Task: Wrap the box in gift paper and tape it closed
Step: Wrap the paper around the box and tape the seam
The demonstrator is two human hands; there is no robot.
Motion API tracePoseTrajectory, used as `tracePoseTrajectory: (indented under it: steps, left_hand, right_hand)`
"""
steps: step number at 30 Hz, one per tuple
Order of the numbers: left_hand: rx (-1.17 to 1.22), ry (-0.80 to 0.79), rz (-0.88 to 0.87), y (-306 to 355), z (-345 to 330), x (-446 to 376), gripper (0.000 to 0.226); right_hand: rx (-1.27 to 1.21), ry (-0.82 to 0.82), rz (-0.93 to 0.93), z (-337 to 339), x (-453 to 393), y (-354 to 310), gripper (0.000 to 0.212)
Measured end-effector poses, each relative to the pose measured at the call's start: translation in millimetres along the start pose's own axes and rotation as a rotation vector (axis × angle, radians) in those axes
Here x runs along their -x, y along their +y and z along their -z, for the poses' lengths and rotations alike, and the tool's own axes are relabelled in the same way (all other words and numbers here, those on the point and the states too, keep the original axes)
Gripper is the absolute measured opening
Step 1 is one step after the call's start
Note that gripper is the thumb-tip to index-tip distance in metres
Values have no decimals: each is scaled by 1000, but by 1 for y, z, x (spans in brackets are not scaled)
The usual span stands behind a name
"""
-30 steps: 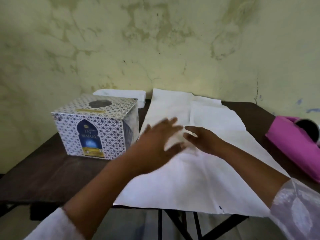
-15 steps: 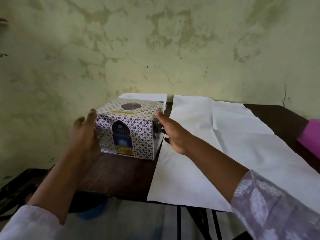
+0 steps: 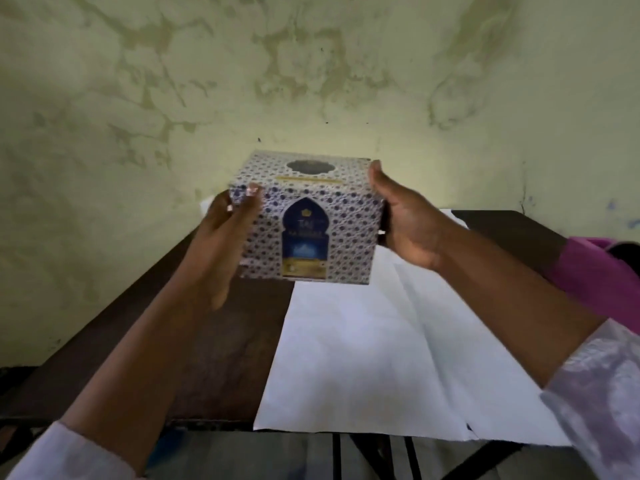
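You hold the box (image 3: pixel 306 220) off the surface (image 3: pixel 214 358) between both grips: your left hand (image 3: pixel 225 233) on its left end with the thumb curled over the front corner, your right hand (image 3: pixel 405 220) cupping its right end. The gift paper (image 3: pixel 381 358) lies flat below and toward your right grip, long axis running away from you, so I'd judge the box goes down and slightly right.

Your left hand (image 3: pixel 221 244) clasping the box (image 3: pixel 308 216) at its left end, thumb curled over the near top corner, your right hand (image 3: pixel 403 220) pressed against its right end, both forearms outstretched, pale sleeves at the wrists
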State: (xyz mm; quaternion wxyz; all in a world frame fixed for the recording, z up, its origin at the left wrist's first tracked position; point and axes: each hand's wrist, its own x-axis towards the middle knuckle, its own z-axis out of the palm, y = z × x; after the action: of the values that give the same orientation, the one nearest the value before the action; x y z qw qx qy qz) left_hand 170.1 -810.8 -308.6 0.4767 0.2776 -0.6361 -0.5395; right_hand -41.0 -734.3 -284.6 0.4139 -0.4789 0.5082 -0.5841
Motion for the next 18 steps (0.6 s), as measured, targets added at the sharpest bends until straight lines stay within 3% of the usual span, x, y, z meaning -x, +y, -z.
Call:
tracePoseTrajectory:
  steps: [4,8,10,12,16,18]
  left_hand:
    - [-13,-143,129,-11,-54,-14,94]
    - [-69,-319,81,-31,-105,-15,51]
    - [-88,-364,67,-40,-118,-19,65]
    - [-96,-367,58,-44,-128,-26,69]
    - [-220,-248,121,-50,-140,-35,41]
    - [-147,-268,172,-54,-136,-37,43]
  right_hand:
    - [34,118,-27,58,9,-9,53]
    - [-16,249,-77,102,19,2,30]
    - [-41,288,-90,120,24,11,27]
    - [-52,316,-106,137,26,19,23]
    - [-43,348,-141,155,28,38,10]
    - [-36,349,-162,165,29,43,9]
